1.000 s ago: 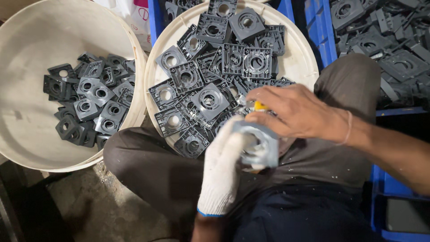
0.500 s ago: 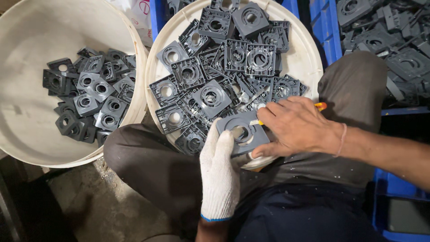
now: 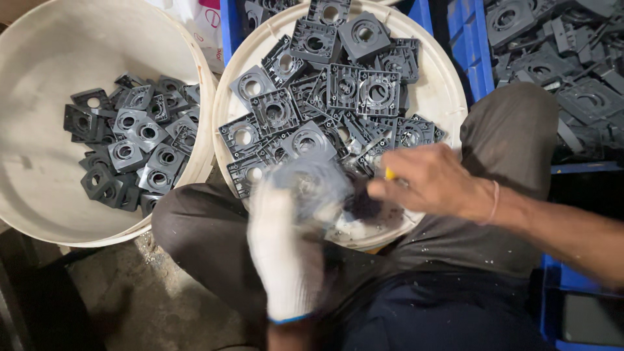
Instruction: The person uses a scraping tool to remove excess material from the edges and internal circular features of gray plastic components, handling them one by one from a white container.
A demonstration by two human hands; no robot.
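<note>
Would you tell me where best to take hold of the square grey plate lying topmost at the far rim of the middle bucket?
Probably by two opposite outer edges of the square grey plate, coming straight down from above: it lies nearly flat on the pile, edges exposed.

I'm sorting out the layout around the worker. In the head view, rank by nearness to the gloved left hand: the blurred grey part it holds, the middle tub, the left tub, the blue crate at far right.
From the gloved left hand:
1. Blurred grey part, in its grasp.
2. Middle tub, just above it.
3. Left tub, off to the left.
4. Blue crate, far upper right.
</note>
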